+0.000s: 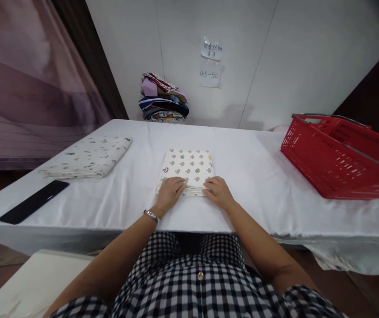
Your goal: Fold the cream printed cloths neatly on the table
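A folded patterned cloth (188, 168) lay mid-table on the white tablecloth (249, 176). The left hand (170, 191) and right hand (218, 192) pressed flat on its near edge, fingers extended, gripping nothing. At 10 o'clock lay another folded cloth (88, 157); at 3 o'clock, a red basket (335, 154); at 12 o'clock, a stack of fabrics (162, 99).

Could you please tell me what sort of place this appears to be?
Probably a textile folding or packing station: folded cloth under both hands on a white-covered table, a stack of fabrics by the wall, a red basket.
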Action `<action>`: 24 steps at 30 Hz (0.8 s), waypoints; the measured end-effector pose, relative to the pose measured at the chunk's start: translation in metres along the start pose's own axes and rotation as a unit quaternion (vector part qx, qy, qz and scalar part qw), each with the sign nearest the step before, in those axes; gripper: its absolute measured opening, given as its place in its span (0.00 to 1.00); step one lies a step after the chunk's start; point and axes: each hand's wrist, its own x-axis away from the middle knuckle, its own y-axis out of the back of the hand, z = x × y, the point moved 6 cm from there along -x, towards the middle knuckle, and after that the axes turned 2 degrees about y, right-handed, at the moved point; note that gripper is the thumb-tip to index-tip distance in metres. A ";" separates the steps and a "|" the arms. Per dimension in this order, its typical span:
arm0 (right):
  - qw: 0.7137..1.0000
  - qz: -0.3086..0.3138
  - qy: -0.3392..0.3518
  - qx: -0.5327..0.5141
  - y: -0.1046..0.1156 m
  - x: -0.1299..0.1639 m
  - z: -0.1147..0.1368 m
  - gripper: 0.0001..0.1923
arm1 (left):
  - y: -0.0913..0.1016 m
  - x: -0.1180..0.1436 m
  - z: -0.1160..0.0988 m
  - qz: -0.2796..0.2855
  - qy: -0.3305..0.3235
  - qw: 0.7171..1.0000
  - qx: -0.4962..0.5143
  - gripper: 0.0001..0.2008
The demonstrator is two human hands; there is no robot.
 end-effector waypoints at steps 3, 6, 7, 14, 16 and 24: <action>1.000 0.016 -0.014 0.010 -0.003 -0.001 0.001 0.11 | 0.000 -0.001 0.000 0.000 0.005 1.000 0.003 0.15; 1.000 0.012 -0.023 0.015 -0.005 -0.002 0.001 0.11 | -0.001 -0.001 0.000 0.003 0.011 1.000 0.007 0.15; 1.000 0.008 -0.025 0.016 -0.006 -0.002 0.000 0.11 | -0.001 -0.001 0.000 0.004 0.012 1.000 0.009 0.15; 0.999 0.004 -0.030 0.015 -0.010 -0.002 -0.002 0.13 | -0.001 0.001 -0.001 0.004 -0.003 1.000 0.007 0.14; 1.000 0.001 -0.024 0.013 -0.010 -0.002 -0.002 0.13 | -0.001 0.001 -0.001 0.004 -0.008 1.000 0.004 0.14; 0.999 0.016 -0.030 0.019 -0.010 -0.002 0.003 0.12 | -0.002 0.000 -0.002 0.008 -0.011 1.000 0.000 0.13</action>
